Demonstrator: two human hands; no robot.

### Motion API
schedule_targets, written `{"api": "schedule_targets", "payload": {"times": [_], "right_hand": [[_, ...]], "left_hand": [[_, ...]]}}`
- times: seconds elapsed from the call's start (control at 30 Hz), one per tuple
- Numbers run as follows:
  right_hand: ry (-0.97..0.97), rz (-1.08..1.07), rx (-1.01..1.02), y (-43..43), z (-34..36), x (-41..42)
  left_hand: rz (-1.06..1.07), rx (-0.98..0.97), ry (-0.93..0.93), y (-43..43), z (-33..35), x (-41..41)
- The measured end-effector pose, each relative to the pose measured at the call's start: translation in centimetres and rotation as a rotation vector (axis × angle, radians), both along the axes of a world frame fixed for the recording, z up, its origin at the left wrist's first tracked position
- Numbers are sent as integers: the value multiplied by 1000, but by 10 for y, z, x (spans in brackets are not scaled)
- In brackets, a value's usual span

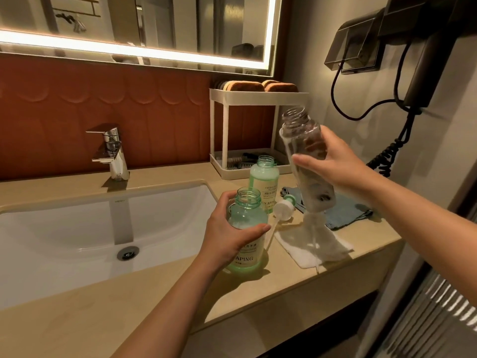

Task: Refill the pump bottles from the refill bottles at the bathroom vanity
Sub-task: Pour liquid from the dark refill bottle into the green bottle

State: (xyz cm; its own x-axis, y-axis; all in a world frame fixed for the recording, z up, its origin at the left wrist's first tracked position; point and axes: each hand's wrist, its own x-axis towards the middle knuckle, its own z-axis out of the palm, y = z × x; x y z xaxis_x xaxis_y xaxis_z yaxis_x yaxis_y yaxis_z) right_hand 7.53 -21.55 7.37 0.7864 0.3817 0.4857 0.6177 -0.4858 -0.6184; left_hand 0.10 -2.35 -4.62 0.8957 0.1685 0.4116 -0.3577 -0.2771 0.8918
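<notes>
My left hand [229, 232] grips a green-tinted pump bottle [246, 220] that stands uncapped on the vanity counter [167, 293], next to the sink. My right hand [338, 165] holds a clear refill bottle [302, 140] in the air above the counter, mouth open, pointing up and tilted slightly left. It looks nearly empty. A second green bottle [264, 180] stands uncapped behind the first. A white pump head [284, 206] with its tube lies on the counter between them.
A white cloth [317, 244] and a blue cloth [343, 213] lie on the counter at the right. A white two-tier rack [258, 95] stands at the back. The sink basin [90, 228] and faucet [113, 153] are at the left. A wall-mounted hair dryer's cord [387, 156] hangs at the right.
</notes>
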Motion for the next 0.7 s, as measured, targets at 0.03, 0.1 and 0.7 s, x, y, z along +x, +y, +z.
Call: {"api": "schedule_targets", "payload": {"times": [0.03,0.1,0.7], "right_hand": [[15,-30,80,0,-1,8],[19,-109,212,0,-3,24],[271,-262,446,36,-42,162]], "left_hand": [[0,1,4,0,0,2],[2,-2,10,-1,0,6],[-44,-22,48,2,2,13]]}}
